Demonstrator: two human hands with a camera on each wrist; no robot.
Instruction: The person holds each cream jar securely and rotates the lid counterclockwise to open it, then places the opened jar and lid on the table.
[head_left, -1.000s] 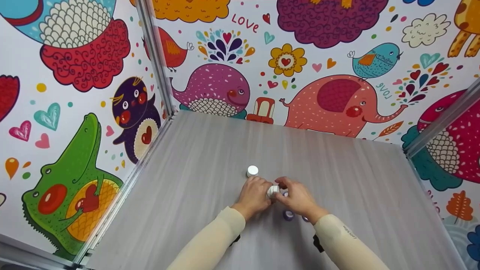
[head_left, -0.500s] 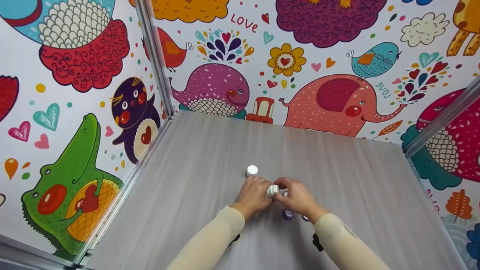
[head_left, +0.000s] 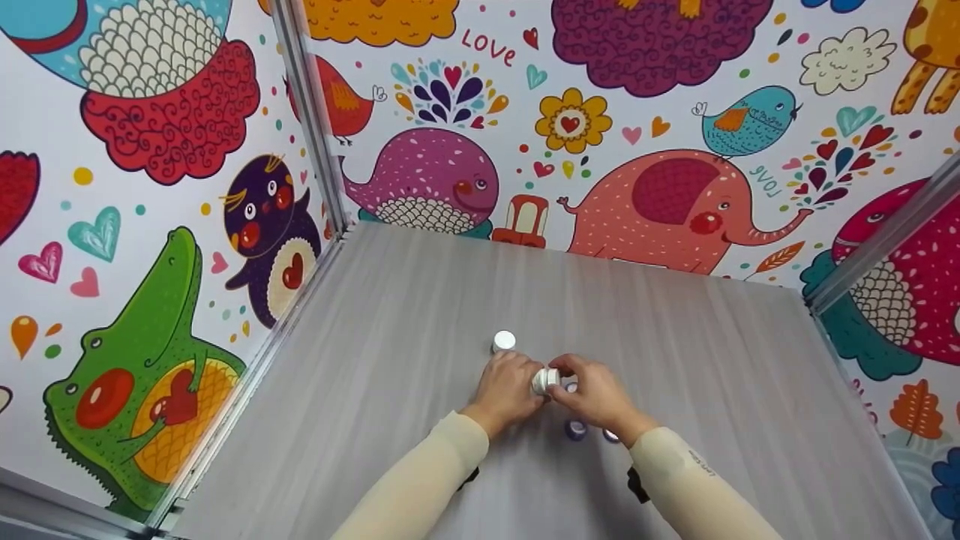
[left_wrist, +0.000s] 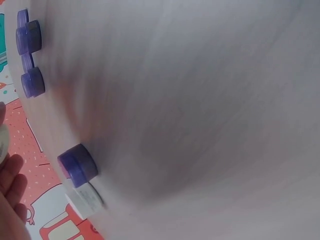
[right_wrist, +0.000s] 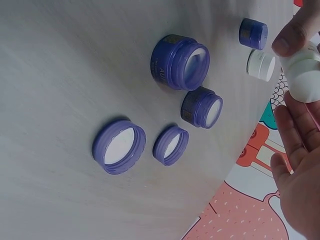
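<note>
Between both hands is a small white screw-top jar (head_left: 546,381), raised over the table and tilted on its side. My left hand (head_left: 510,390) grips the jar from the left. My right hand (head_left: 596,394) pinches its white end between thumb and fingers, as the right wrist view also shows. A second white jar (head_left: 505,341) stands just beyond the left hand, with a capped purple jar (right_wrist: 252,34) beside it. Below the right hand are a larger uncapped purple jar (right_wrist: 180,62) and a smaller uncapped one (right_wrist: 202,107). Their contents are unclear.
Two purple lids, a large one (right_wrist: 120,147) and a small one (right_wrist: 170,145), lie near the uncapped jars with their insides showing. The grey wood-grain table (head_left: 420,300) is bounded by printed cartoon panels (head_left: 645,210) and metal frame posts (head_left: 307,112).
Both hands stay almost where they were, still holding the white jar. The jar and its end under the right fingers shift very slightly.
</note>
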